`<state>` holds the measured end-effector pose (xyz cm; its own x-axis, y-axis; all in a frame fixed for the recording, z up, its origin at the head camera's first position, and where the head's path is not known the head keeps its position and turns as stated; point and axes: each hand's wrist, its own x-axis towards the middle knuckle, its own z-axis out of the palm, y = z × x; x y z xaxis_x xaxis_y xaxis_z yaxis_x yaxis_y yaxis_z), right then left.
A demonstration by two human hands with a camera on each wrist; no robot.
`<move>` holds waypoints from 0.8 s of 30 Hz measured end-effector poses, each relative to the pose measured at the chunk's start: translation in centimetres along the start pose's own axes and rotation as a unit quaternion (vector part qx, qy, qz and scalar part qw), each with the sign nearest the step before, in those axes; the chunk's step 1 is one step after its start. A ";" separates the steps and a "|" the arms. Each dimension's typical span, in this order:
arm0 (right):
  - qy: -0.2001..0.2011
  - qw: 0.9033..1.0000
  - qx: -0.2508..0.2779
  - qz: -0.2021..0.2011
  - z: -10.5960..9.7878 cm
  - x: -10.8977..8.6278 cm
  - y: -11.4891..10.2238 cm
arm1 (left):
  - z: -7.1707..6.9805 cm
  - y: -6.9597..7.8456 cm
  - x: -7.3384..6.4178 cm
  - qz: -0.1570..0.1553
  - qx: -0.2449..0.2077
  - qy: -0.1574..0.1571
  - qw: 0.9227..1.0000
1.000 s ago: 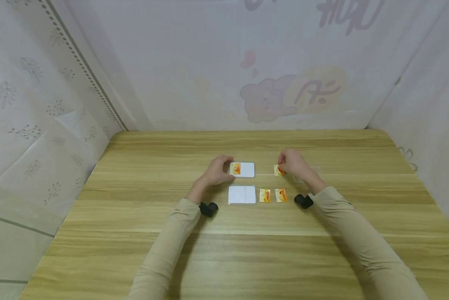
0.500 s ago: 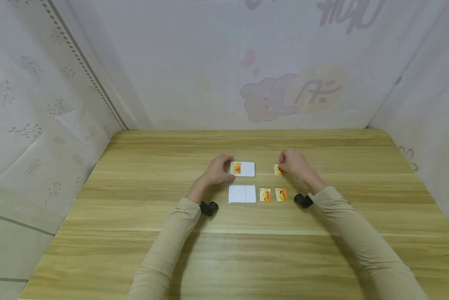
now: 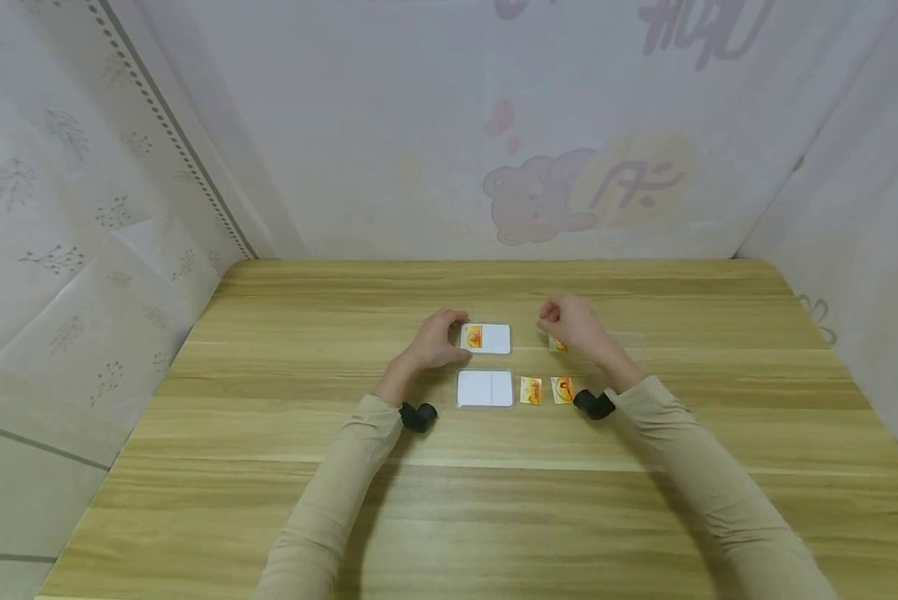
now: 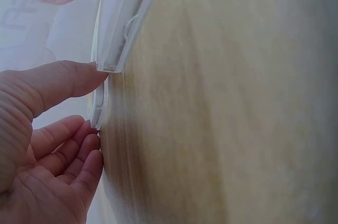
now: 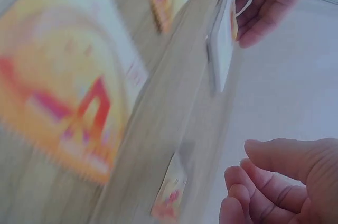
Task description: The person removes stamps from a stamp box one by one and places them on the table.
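My left hand (image 3: 435, 340) grips the left end of a flat clear case with a white insert (image 3: 497, 339), thumb at the near edge and fingers at the far edge. An orange-yellow stamp (image 3: 474, 336) lies on the insert's left half. To the right, my right hand (image 3: 573, 323) hovers by another stamp (image 3: 558, 345) on the table, partly covering it. In the right wrist view that stamp (image 5: 170, 192) has a raised corner, and the right thumb and loosely curled fingers are apart with nothing between them.
A second white-lined case (image 3: 484, 389) lies nearer the body, with two stamps, one (image 3: 530, 391) beside it and another (image 3: 562, 389) further right. A transparent plastic piece (image 3: 631, 340) lies partly behind the right forearm. Patterned curtains (image 3: 388, 125) hang behind the table (image 3: 449, 517).
My right hand has lifted off the far stamp and moved slightly left, its fingers now past the stamp's left edge. The left hand has kept its hold on the case.
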<state>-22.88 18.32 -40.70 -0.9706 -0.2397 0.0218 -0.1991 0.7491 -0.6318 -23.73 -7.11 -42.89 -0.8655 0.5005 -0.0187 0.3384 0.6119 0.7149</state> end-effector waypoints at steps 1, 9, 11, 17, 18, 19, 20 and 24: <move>-0.001 1.000 0.003 0.001 0.1 0.1 -0.1 | 0.0 0.0 0.0 -0.001 0.002 0.000 1.000; -0.008 1.000 0.020 -0.005 1.0 0.4 -1.6 | 0.1 -0.1 0.0 -0.003 0.004 0.002 1.000; -0.009 1.000 0.025 -0.012 1.2 0.5 -2.0 | 0.1 -0.1 0.0 -0.005 0.004 0.001 1.000; -0.025 0.998 0.047 -0.016 2.0 0.9 -3.2 | 0.1 -0.1 0.1 -0.010 0.000 0.001 1.000; -0.029 0.998 0.050 -0.014 2.1 1.0 -3.4 | 0.1 -0.1 0.1 -0.010 0.000 0.002 1.000; -0.031 0.998 0.052 -0.014 2.2 1.2 -3.5 | 0.1 -0.1 0.1 -0.011 0.000 0.002 1.000; -0.033 0.998 0.053 -0.014 2.4 1.3 -3.7 | 0.1 -0.1 0.1 -0.009 0.001 0.003 1.000; -0.035 0.998 0.057 -0.020 2.9 1.8 -4.0 | 0.1 -0.1 0.2 -0.010 0.004 0.003 1.000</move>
<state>-23.43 13.06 -40.36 -0.9498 -0.3128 -0.0033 -0.2162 0.6640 -0.7158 -23.89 -7.06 -43.06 -0.8744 0.4845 -0.0282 0.3243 0.6266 0.7087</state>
